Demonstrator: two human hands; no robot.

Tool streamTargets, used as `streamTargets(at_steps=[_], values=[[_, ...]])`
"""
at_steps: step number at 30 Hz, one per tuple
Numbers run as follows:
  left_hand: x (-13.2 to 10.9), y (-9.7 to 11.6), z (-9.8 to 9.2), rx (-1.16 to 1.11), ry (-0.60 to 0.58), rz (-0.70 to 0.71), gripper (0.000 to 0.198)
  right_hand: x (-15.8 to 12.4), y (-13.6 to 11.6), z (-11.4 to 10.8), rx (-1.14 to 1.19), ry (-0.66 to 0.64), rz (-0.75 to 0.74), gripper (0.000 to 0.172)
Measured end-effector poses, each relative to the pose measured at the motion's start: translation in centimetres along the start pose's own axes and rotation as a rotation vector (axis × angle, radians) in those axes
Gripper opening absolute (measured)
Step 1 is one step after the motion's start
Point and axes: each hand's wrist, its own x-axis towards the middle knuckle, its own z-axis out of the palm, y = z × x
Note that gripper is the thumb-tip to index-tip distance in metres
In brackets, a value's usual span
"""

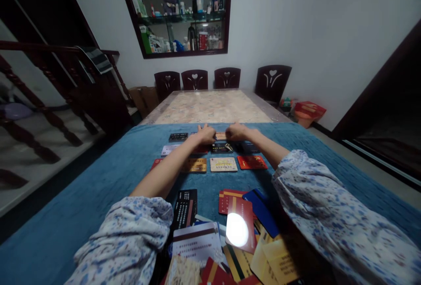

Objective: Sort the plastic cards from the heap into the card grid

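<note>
Both my arms reach forward over a blue cloth [82, 197]. My left hand [206, 134] and my right hand [236, 131] rest with curled fingers at the far row of plastic cards, together touching an orange card [221, 136] between them. Cards lie in rows on the cloth: a black card [178, 137] at the far left, a dark card [221, 147] in the middle row, then a gold card [195, 165], a cream card [223, 164] and a red card [251, 162] nearer me. A loose heap of several cards [230, 236] lies close to my body.
Beyond the cloth the table's patterned top [210, 106] runs to several dark chairs [226, 77] at the wall. A glass cabinet [180, 13] with bottles hangs above. A wooden stair rail [49, 83] stands left, red boxes [307, 112] lie on the floor right.
</note>
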Motion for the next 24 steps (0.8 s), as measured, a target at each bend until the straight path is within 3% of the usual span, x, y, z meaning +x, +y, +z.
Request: streamTargets(at_steps=[8,14,24], values=[[-0.2,-0.2,0.1,-0.004,-0.001,0.025,0.033,-0.4,0.0,0.0,-0.046,0.013,0.0,0.031],[-0.6,-0.7,0.4,-0.01,0.097,0.04,0.04,-0.7,0.4,0.1,-0.069,0.048,-0.006,0.036],[-5.0,-0.1,-0.7,0.032,0.183,0.092,0.036,-4.0,-0.3,-1.5,-0.046,0.169,-0.066,0.041]])
